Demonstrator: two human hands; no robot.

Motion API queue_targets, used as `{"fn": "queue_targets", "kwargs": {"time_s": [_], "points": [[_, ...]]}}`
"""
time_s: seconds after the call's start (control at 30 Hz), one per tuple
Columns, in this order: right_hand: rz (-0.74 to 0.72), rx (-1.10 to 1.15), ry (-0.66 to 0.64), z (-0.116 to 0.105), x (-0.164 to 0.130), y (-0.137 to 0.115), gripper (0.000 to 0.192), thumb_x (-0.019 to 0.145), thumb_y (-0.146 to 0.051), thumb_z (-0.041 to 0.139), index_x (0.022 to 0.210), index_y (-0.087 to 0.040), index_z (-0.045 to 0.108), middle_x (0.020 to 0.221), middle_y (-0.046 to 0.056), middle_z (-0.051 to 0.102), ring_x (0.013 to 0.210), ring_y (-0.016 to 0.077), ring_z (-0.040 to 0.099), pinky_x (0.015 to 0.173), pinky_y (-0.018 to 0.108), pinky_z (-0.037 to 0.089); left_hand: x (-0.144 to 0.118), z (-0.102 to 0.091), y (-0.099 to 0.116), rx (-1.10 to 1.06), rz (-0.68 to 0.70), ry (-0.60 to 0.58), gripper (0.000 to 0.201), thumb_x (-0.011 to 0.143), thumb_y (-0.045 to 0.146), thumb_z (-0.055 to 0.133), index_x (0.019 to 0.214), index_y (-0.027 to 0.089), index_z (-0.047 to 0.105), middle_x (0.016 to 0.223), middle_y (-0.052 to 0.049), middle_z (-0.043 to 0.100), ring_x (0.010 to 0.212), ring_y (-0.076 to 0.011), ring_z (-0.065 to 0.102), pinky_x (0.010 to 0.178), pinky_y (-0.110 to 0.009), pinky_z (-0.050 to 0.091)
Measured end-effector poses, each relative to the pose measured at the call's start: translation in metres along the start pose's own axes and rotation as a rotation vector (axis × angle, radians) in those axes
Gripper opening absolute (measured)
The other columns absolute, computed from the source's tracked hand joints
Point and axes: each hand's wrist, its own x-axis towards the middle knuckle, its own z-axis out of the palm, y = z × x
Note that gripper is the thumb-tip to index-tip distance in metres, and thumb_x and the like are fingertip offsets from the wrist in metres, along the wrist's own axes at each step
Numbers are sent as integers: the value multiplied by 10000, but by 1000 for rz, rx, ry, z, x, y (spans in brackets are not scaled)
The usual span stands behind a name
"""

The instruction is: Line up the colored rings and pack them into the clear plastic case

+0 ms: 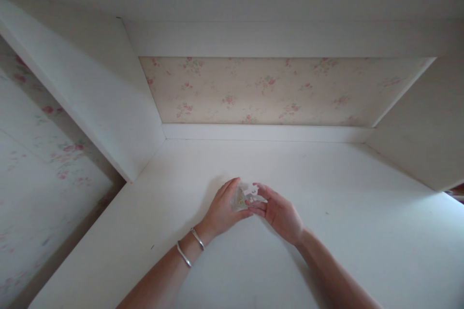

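Observation:
My left hand (pixel 224 210) and my right hand (pixel 278 211) meet over the white desk top (pixel 326 231), just above its middle. Between their fingertips is a small clear plastic packet (pixel 242 198) with small yellowish and white pieces inside. Both hands pinch it, the left from the left side, the right from the right. Two thin silver bangles (pixel 190 246) sit on my left wrist. The packet's lower part is hidden by my fingers.
The desk sits in a white alcove: a slanted white side panel (pixel 90 101) on the left, another panel (pixel 416 140) on the right, floral wallpaper (pixel 275 89) at the back above a white ledge (pixel 268 132). More floral wall shows at far left.

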Motion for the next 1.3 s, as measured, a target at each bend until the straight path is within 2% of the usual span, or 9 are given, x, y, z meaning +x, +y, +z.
{"fn": "queue_targets", "kwargs": {"time_s": [0.1,0.3,0.43,0.53,0.67,0.8,0.97,1.07,1.3], "points": [[52,-20,-51,0,-1,-1,374,852,-441,472,1147,-236,574,1201,85,580,915,216,644,903,423,437,0,1,-1,-2,-22,-2,794,654,450,725,1333,224,379,1351,-112,424,1255,-264,389,1061,-435,319],[49,-18,-26,-5,0,-1,379,842,-447,500,1119,-199,573,1139,104,621,864,210,659,899,427,437,-2,0,-1,19,6,-11,776,714,436,680,1374,230,328,1356,-105,408,1268,-244,377,1064,-397,335],[-31,-35,99,-9,2,4,407,817,-384,583,1177,-197,552,962,66,680,769,181,667,866,403,459,-3,-1,-1,29,25,37,784,713,444,682,1378,244,319,1382,-88,382,1282,-238,366,1075,-388,331],[-90,-51,190,-8,4,9,494,776,-362,644,1236,-225,527,977,33,669,758,157,661,876,393,460,-2,-1,-5,-43,16,87,726,733,402,677,1363,263,342,1353,-81,425,1230,-226,440,1040,-388,384],[-125,-103,259,-2,7,16,559,745,-383,670,1262,-233,518,990,19,655,759,142,649,874,397,460,1,1,-12,-202,-27,66,616,781,330,636,1340,249,391,1316,-76,498,1177,-211,506,998,-398,438],[-161,-281,346,-1,7,22,599,740,-417,650,1281,-200,509,886,8,651,604,99,576,721,332,483,2,4,-17,-363,-94,29,573,798,288,609,1334,227,415,1362,-63,467,1206,-202,488,1017,-371,428],[-171,-603,458,-11,7,28,595,766,-426,583,1284,-143,512,592,-47,531,503,85,423,513,236,355,2,6,-20,-390,-158,-19,516,825,285,563,1323,219,443,1330,-55,503,1168,-188,525,1004,-343,438],[-163,-733,454,-17,9,32,567,777,-444,547,1246,-125,548,598,-32,528,520,100,433,512,238,345,2,6,-21,-402,-154,-28,536,824,293,568,1334,207,427,1318,-59,514,1153,-187,538,983,-340,457],[-191,-1049,402,-18,10,34,424,849,-440,450,1100,-151,632,756,39,596,632,145,532,578,257,401,-1,3,-18,-189,-113,5,432,839,327,549,1255,213,528,1272,-38,557,1155,-187,536,999,-327,442]]}}
